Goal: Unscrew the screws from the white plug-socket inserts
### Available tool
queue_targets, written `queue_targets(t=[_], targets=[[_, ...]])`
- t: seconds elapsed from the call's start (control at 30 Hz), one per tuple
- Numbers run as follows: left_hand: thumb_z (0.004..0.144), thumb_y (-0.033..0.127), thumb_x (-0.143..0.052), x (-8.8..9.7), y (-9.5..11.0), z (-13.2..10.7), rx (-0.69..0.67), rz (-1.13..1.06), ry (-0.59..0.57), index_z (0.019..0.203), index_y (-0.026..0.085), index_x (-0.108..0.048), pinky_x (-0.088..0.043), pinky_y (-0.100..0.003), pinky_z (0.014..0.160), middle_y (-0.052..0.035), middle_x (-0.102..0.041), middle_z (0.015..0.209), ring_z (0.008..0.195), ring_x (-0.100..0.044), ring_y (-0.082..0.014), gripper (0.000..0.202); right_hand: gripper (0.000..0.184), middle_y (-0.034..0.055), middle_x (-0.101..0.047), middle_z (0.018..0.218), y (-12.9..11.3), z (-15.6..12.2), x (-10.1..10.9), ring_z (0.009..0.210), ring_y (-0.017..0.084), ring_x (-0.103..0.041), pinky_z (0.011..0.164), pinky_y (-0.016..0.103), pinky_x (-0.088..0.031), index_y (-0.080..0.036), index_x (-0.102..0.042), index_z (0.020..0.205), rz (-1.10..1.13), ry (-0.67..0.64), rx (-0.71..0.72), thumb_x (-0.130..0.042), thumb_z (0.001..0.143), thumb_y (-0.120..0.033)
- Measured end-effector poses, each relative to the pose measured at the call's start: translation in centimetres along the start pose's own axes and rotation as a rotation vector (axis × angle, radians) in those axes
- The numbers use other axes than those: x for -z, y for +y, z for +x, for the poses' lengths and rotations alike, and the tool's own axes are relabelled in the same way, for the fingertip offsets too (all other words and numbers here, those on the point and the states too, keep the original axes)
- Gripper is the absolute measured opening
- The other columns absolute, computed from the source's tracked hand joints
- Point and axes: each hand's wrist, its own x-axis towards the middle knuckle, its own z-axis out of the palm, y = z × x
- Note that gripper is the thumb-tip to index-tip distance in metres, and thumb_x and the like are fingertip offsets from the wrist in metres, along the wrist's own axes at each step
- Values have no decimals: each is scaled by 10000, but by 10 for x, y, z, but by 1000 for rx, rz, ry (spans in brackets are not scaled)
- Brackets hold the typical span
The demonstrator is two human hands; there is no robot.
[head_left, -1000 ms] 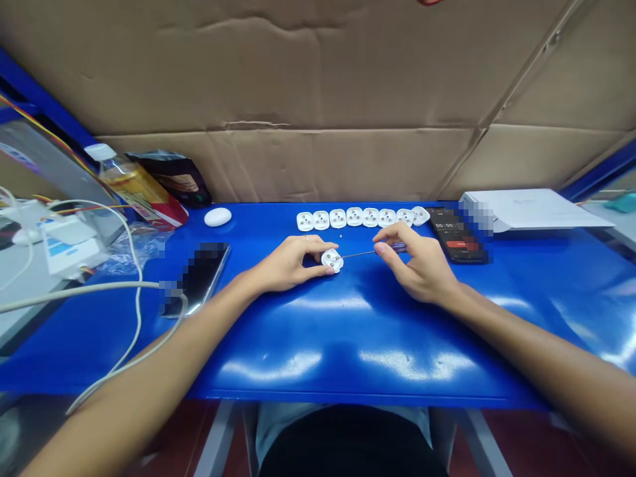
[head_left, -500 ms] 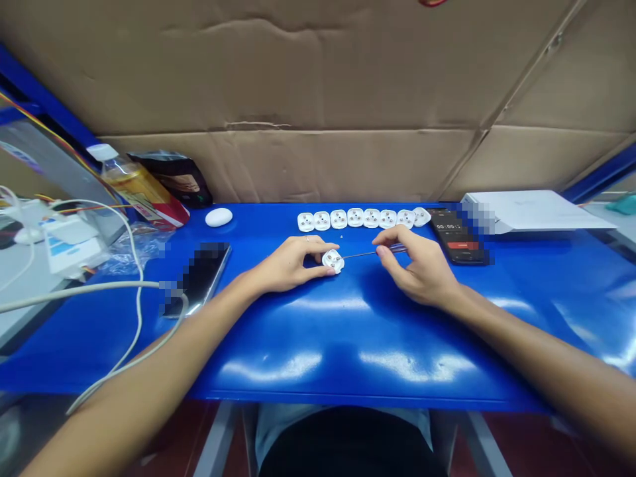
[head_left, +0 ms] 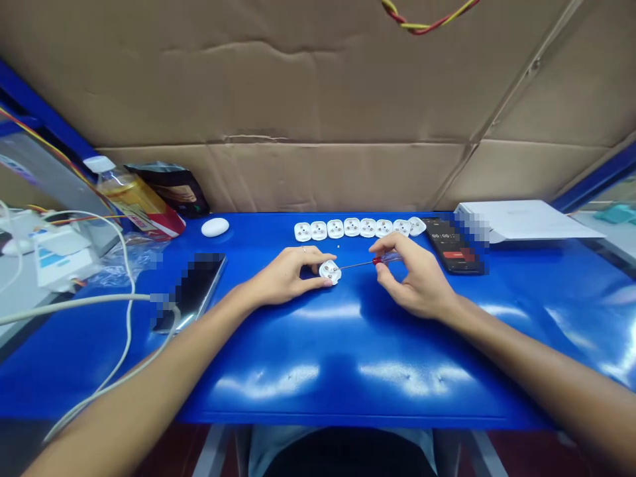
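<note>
Between the thumb and fingers of my left hand is a small white plastic piece with metal parts inside, low over the blue table. My right hand is closed around a screwdriver with a clear and red handle. Its thin shaft points left, and the tip meets the white piece near its right side. Beyond my hands, several similar white pieces stand in a row along the back of the table. A tiny light speck lies between that row and my left hand.
A phone with a timer and a white box are at the back right. On the left are a dark phone, a white oval object, a drink bottle, and cables crossing near my left forearm.
The view has tilted up slightly, so everything sits lower. More of the screwdriver's red collar shows in my right hand. My left hand still holds the white piece.
</note>
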Motion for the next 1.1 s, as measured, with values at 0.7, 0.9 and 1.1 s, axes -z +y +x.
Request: queue_targets(t=[0.7,0.9,1.1], targets=[[1001,442,-727,1,4,1,32,-14,-13,1343,238,-748,-562,-372,976,-82,-781,1205,1058,-737,-244,399,161,81,-774,1028,3,-2,0,851,254,-758,753,396,-631,-252,-613,1142,-65,-39,21,-597,984,-225],[977,481,-752,-1,-2,1,11,13,12,1379,207,-730,-561,-362,976,-93,-784,1210,1069,-737,-248,487,135,85,-787,1028,3,-1,2,888,269,-766,779,403,-620,-242,-631,1146,-79,-47,-31,-578,1029,-283],[993,465,-731,2,5,1,36,10,-6,1344,216,-747,-563,-355,946,-79,-783,1169,1020,-732,-236,431,148,86,-774,1043,3,-2,1,881,257,-751,782,402,-610,-240,-621,1128,-66,-31,44,-585,990,-200]])
